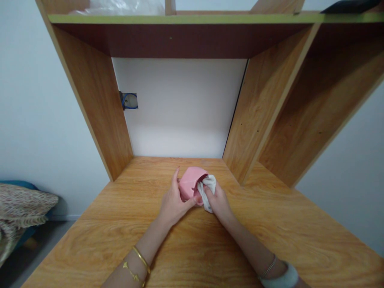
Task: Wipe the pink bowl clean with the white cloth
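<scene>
A pink, hollow, faceted container is tipped on its side over the wooden desk, its opening turned to the right. My left hand grips it from the left, with the thumb at the lower rim. In my right hand is a white cloth, bunched up and partly pushed into the container's opening. The right fingertips are hidden behind the cloth. What lies deeper inside the container cannot be seen.
Around the wooden desk rise a left side panel and a right divider, under a shelf. A wall box with blue wire sits at the back left. A fringed woven blanket lies beyond the desk at left.
</scene>
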The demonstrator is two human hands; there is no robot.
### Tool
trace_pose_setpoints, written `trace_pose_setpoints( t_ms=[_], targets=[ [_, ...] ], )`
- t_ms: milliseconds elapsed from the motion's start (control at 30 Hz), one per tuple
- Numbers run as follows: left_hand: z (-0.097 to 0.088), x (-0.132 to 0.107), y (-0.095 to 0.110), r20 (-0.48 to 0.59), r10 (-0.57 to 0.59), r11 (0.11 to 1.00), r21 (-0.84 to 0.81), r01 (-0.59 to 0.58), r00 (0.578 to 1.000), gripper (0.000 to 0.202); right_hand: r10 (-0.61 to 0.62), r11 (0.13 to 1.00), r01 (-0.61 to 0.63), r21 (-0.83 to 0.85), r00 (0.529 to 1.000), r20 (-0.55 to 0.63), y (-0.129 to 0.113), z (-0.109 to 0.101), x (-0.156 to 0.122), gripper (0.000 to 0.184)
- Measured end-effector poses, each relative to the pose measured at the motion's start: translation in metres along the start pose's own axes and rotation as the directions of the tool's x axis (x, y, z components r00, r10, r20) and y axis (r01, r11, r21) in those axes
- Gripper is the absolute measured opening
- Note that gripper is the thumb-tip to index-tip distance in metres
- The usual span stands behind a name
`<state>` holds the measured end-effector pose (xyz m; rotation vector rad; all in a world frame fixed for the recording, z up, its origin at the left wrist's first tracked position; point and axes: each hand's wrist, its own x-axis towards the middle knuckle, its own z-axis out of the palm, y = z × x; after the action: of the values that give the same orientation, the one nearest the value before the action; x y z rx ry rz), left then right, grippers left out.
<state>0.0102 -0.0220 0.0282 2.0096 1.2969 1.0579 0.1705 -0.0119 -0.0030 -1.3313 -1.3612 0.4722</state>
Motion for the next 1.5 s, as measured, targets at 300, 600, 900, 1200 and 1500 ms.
trace_pose_setpoints(
  t_ms=[300,600,900,1200,1500],
  targets=[
    [0.025,-0.006,-0.009,0.028,0.031,0.986,-0.163,-0.027,0.999,0.075,0.059,0.988,-0.056,0.145,0.998,-0.016,-0.003,0.002,0.001,0.032],
    [0.016,-0.001,-0.003,-0.028,-0.03,0.996,-0.086,0.027,0.999,0.065,0.069,0.998,-0.069,0.004,0.995,-0.075,0.002,0.002,0.006,0.045],
    [0.002,-0.002,0.002,-0.051,-0.019,0.98,0.197,0.029,0.999,0.077,0.04,0.986,-0.048,-0.157,0.998,-0.052,-0.006,-0.004,0.004,0.066],
    [0.003,-0.005,0.003,-0.001,-0.003,0.957,0.289,0.003,1.0,0.075,-0.025,0.984,0.017,-0.179,0.999,-0.044,-0.015,-0.013,0.001,0.06],
    [0.003,-0.007,0.005,0.048,0.023,0.932,0.361,-0.038,0.999,0.077,0.011,0.948,-0.012,-0.319,1.0,-0.004,-0.01,-0.014,0.006,0.07]
  ],
)
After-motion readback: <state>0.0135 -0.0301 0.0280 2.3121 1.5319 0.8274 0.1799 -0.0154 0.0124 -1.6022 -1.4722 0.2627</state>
